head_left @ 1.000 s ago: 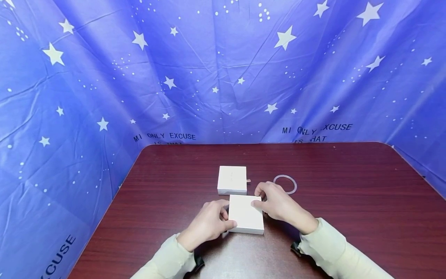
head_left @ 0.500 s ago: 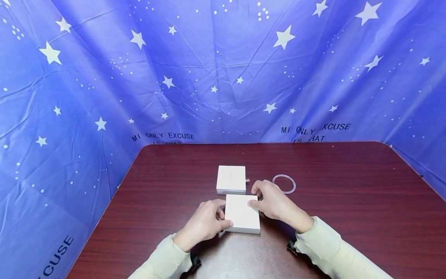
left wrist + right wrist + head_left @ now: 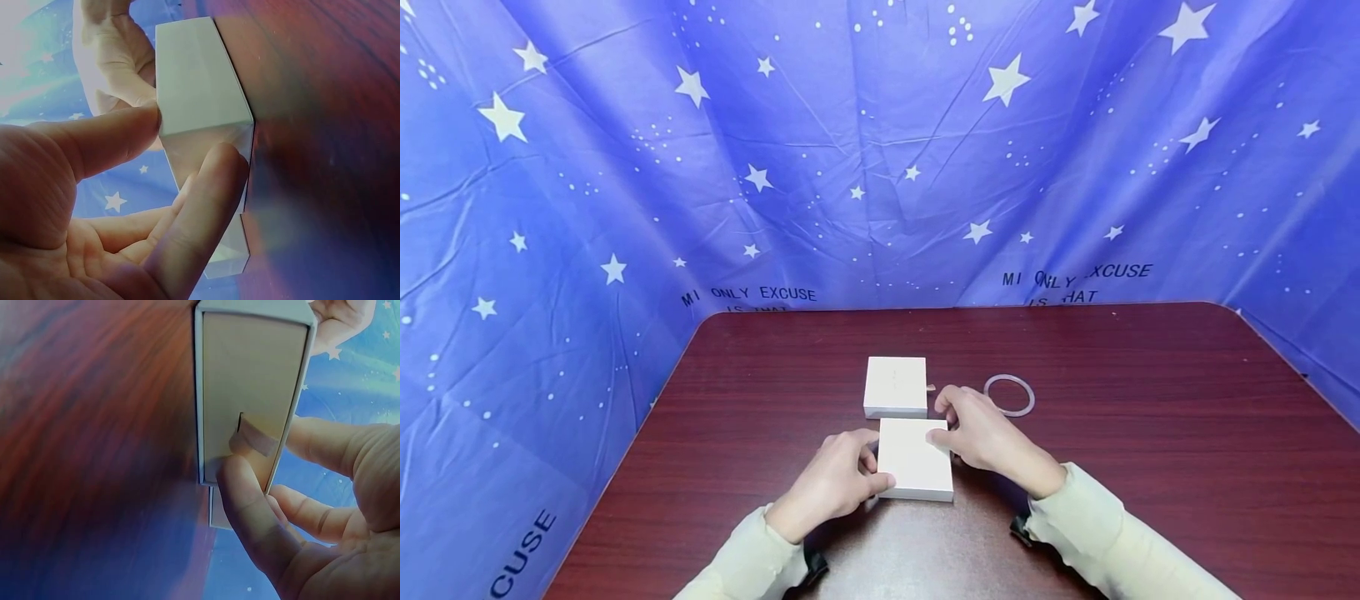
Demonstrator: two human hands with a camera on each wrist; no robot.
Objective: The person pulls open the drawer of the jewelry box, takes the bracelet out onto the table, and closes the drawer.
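A white square drawer box [image 3: 914,462] lies flat near the middle of the table, between both hands. My left hand [image 3: 831,482] holds its left side, the thumb on the top edge and a finger [image 3: 209,194] against the side wall. At the opposite side my right hand [image 3: 996,442] grips it, thumb on the top. One right fingertip touches the tan drawer front [image 3: 256,369], just below a small ribbon tab [image 3: 256,439]. The drawer sits inside its sleeve. Behind stands a second white box [image 3: 895,383], with a small tab at its right.
A pale ring-shaped bangle [image 3: 1009,396] lies right of the far box, partly behind my right hand. The dark red wooden table [image 3: 1150,433] reaches back to a blue curtain [image 3: 820,150] printed with stars.
The near box has slid slightly to the left, both hands travelling along with it. The head view has also shifted a little. The far box and bangle stay in place.
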